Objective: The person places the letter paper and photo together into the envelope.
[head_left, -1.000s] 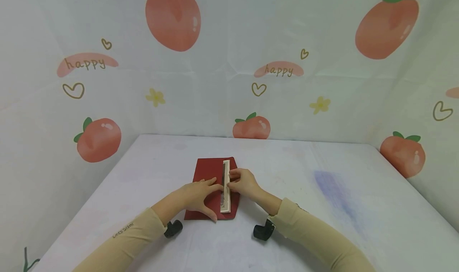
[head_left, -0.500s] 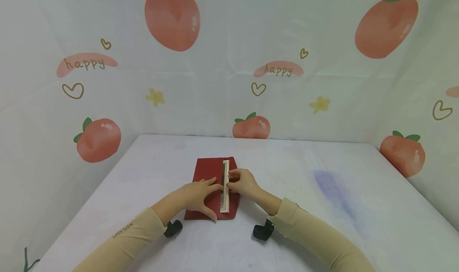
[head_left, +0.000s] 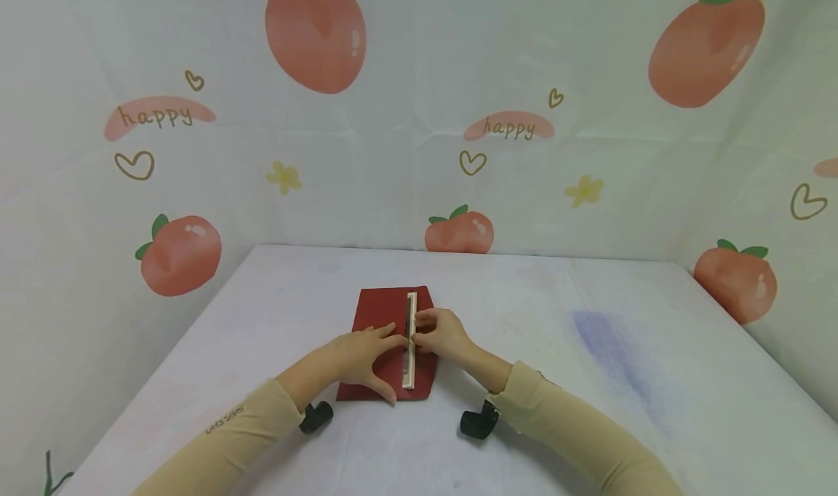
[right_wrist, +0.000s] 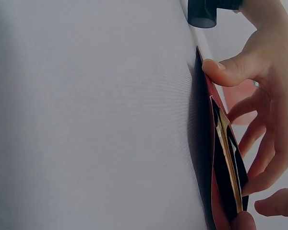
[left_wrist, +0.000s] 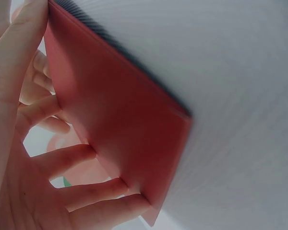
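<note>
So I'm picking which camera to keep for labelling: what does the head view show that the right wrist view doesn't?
Only the head view shows the whole red envelope flat on the table, the cream strip running along its right side, the left hand pressing on the red surface, and the peach-print backdrop. Only the right wrist view shows the envelope edge-on, with the strip's layers at the opening. Both show the right hand touching the strip.
</note>
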{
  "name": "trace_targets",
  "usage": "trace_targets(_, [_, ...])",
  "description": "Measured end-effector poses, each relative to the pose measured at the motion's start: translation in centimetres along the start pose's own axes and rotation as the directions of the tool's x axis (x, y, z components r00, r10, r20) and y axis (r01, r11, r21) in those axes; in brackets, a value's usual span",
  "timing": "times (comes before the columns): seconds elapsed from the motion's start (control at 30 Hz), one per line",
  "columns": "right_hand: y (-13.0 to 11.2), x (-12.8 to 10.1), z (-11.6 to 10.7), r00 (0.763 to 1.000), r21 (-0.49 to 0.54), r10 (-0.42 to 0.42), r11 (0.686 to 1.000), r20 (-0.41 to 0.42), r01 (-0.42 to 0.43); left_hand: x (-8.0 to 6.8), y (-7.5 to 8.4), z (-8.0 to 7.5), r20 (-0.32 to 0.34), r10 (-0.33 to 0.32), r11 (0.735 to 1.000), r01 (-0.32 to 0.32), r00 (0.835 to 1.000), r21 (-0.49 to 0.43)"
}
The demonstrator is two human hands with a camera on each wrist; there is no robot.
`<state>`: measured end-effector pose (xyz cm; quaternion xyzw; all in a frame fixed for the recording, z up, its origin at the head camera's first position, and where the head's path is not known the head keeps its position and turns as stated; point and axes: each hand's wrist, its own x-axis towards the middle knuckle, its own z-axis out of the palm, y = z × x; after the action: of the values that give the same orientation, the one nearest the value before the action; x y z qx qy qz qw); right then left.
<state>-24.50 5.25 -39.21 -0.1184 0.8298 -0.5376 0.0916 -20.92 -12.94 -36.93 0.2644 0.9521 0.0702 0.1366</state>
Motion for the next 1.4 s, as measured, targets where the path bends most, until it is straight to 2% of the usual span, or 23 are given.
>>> trace_targets(0.87, [0.1,0.3,0.4,0.999,0.073,0.019,0.997,0.043,-0.022,0.2,-0.4,0.2,-0.006,0.002,1.000,-0.002,1.000,-0.018])
trace_targets(1.07, [-0.8,-0.3,0.2,0.998,0.075,0.026,0.997,0.049,-0.029,0.1,-0.3,0.1,-0.003,-0.004,1.000,0.004,1.000,-0.014])
trace_targets(1.4, [0.2,0.4,0.4,0.998,0.122,0.024,0.992,0.066,-0.032,0.0,-0.4,0.2,-0.009,0.004,1.000,-0.004,1.000,-0.025])
